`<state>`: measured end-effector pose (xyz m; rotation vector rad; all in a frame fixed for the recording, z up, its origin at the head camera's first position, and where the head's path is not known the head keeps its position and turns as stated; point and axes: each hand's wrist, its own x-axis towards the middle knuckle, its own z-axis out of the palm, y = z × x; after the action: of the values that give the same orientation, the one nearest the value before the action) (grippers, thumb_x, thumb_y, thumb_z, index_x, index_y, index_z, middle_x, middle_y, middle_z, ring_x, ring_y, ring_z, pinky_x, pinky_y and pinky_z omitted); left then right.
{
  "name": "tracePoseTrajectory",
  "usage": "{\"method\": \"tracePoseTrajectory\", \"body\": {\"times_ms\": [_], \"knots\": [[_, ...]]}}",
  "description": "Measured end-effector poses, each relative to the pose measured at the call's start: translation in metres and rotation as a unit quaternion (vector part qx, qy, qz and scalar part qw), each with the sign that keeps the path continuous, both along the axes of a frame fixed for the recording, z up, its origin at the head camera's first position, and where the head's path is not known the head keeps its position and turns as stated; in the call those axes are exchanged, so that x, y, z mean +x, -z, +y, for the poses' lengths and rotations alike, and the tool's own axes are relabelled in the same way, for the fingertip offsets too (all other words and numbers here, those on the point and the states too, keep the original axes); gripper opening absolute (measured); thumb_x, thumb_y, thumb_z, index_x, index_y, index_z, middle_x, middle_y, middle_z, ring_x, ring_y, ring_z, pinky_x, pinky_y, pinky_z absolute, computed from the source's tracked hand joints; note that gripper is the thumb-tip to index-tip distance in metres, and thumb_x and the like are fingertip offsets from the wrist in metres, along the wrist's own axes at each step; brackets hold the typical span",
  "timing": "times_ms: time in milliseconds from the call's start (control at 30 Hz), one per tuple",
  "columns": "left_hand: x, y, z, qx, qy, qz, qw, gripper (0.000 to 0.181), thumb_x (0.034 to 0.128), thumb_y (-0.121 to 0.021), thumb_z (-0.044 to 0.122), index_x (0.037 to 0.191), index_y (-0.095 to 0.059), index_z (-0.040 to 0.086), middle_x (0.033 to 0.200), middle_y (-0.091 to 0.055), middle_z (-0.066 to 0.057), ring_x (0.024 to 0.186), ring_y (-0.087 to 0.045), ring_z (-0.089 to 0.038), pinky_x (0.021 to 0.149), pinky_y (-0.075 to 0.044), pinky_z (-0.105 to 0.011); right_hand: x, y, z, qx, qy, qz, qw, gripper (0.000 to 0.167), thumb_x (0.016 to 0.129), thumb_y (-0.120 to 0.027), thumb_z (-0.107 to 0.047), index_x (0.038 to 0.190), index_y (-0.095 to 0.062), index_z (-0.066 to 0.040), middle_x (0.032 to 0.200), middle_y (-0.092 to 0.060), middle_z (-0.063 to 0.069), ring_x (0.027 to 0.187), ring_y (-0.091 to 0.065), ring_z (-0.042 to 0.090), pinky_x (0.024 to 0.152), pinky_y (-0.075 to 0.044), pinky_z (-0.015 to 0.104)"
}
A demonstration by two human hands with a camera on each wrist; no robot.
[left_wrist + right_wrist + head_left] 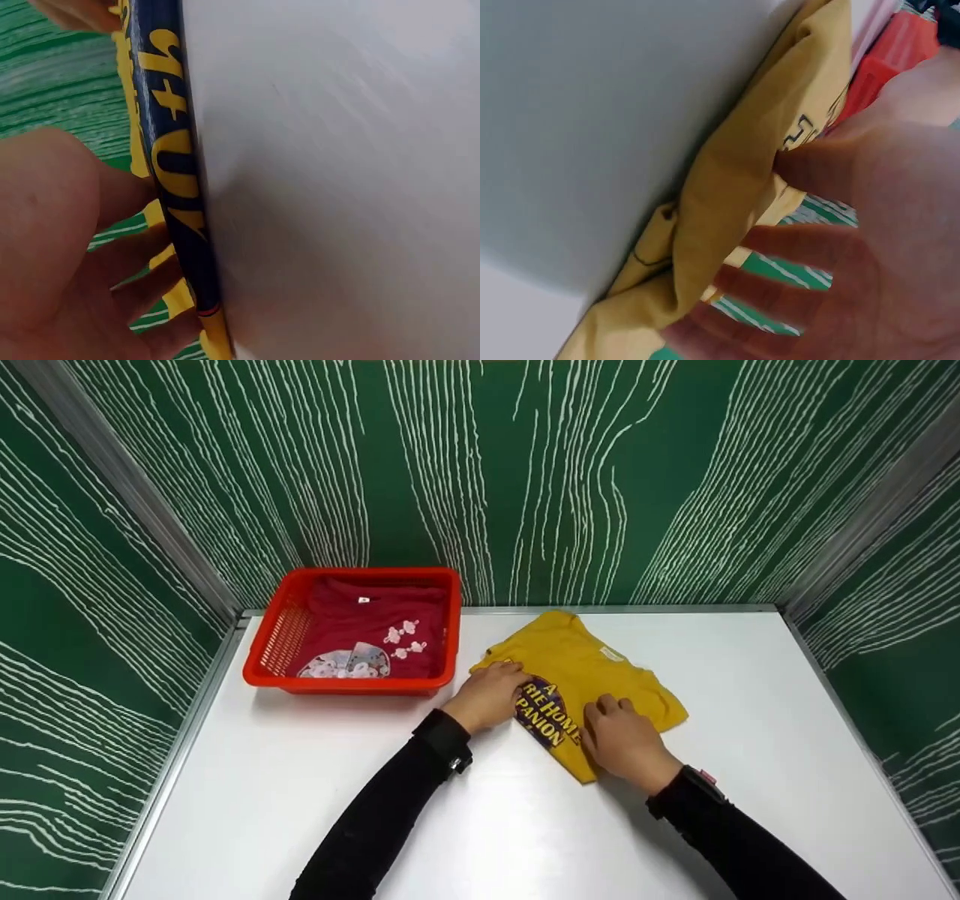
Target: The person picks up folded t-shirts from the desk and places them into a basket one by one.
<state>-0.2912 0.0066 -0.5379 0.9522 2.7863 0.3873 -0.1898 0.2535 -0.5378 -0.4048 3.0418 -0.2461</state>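
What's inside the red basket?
Dark red cloth with pink flowers, a white label and a pale print. It covers most of the basket's bottom, so whatever is underneath can't be seen.

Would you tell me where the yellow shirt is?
In the head view, the yellow shirt lies on the white table, right of the red basket.

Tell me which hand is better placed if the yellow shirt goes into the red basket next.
Probably the left hand: it touches the edge of the yellow shirt nearer the red basket. The right hand is on the shirt too, but farther from the basket.
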Motion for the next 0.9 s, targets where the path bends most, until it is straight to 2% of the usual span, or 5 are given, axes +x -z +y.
{"method": "tracePoseTrajectory", "body": {"times_ms": [167, 333, 533, 767, 900], "knots": [[0.02, 0.0, -0.006, -0.05, -0.012, 0.034, 0.9981, 0.048, 0.1068, -0.062, 0.016, 0.155, -0.064, 0.016, 0.157, -0.063, -0.012, 0.143, -0.058, -0.034, 0.123, -0.05, -0.051, -0.025, -0.002, 0.014, 0.006, -0.05, -0.039, 0.998, 0.047, 0.108, -0.065, -0.025, 0.146, -0.063, 0.003, 0.145, -0.06, 0.028, 0.125, -0.06, 0.05, 0.102, -0.059, 0.065], [0.045, -0.001, -0.008, -0.068, -0.011, 0.076, 0.9947, 0.039, 0.1086, -0.063, 0.024, 0.145, -0.071, 0.014, 0.135, -0.07, -0.013, 0.12, -0.065, -0.032, 0.102, -0.059, -0.046, -0.046, -0.001, 0.023, -0.005, -0.078, -0.053, 0.9955, 0.056, 0.106, -0.065, -0.017, 0.155, -0.055, 0.007, 0.156, -0.052, 0.029, 0.14, -0.055, 0.054, 0.118, -0.05, 0.066], [0.067, 0.003, -0.016, -0.077, 0.009, 0.119, 0.9899, 0.037, 0.1085, -0.065, 0.028, 0.14, -0.074, 0.011, 0.125, -0.071, -0.013, 0.112, -0.066, -0.03, 0.096, -0.06, -0.043, -0.054, 0.003, 0.023, -0.021, -0.1, -0.066, 0.9926, 0.059, 0.105, -0.065, -0.01, 0.16, -0.051, 0.007, 0.164, -0.047, 0.027, 0.153, -0.047, 0.051, 0.126, -0.042, 0.066], [0.059, -0.004, -0.029, -0.001, -0.018, 0.057, 0.9982, 0.029, 0.1123, -0.062, 0.027, 0.13, -0.078, 0.011, 0.119, -0.072, -0.01, 0.104, -0.071, -0.026, 0.088, -0.064, -0.042, -0.058, -0.002, 0.029, -0.073, -0.123, -0.083, 0.9862, 0.056, 0.103, -0.065, -0.009, 0.157, -0.056, 0.004, 0.163, -0.053, 0.027, 0.153, -0.05, 0.049, 0.127, -0.042, 0.064], [0.04, -0.016, -0.024, -0.008, -0.056, 0.094, 0.9939, 0.02, 0.1091, -0.066, 0.018, 0.12, -0.078, 0.007, 0.113, -0.074, -0.01, 0.102, -0.075, -0.027, 0.084, -0.066, -0.041, -0.074, -0.014, 0.037, -0.158, -0.088, -0.079, 0.9804, 0.049, 0.104, -0.063, -0.003, 0.152, -0.059, 0.007, 0.153, -0.061, 0.032, 0.145, -0.057, 0.053, 0.124, -0.044, 0.067]]}}
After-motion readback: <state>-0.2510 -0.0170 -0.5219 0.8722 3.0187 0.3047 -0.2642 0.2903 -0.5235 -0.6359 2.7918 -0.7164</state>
